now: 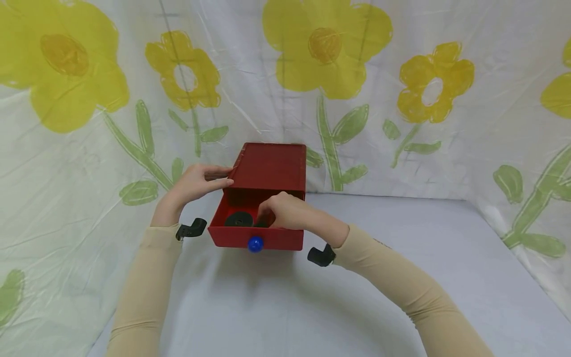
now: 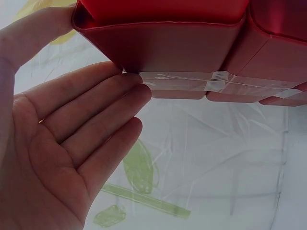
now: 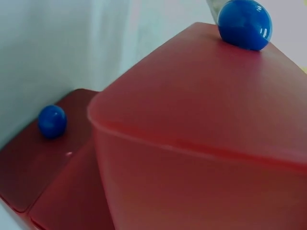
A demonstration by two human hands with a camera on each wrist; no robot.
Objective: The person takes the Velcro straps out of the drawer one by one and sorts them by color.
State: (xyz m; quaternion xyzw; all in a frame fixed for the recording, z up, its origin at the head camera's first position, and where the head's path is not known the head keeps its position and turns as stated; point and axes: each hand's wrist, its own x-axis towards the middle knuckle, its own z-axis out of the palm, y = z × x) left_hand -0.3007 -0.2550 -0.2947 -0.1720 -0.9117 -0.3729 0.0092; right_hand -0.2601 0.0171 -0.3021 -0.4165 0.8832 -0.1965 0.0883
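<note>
A red drawer cabinet [image 1: 269, 166] stands at the back of the table with its upper drawer [image 1: 278, 239] pulled out. A blue round knob [image 1: 255, 244] sits on the drawer front. Inside the drawer lies a flat black disc [image 1: 239, 219] with a small centre mark. My right hand [image 1: 287, 210] reaches into the drawer beside the disc, fingers bent downward; something dark shows at the fingertips, which the drawer front partly hides. My left hand [image 1: 196, 183] touches the cabinet's left side; in the left wrist view its long fingers [image 2: 98, 108] are straight.
Below the pulled-out drawer, a second blue knob [image 3: 52, 121] shows on a lower drawer front in the right wrist view. Clear tape [image 2: 177, 82] runs along the cabinet's side. A white sheet [image 1: 250, 114] with yellow flowers hangs behind; the table [image 1: 379, 282] is pale.
</note>
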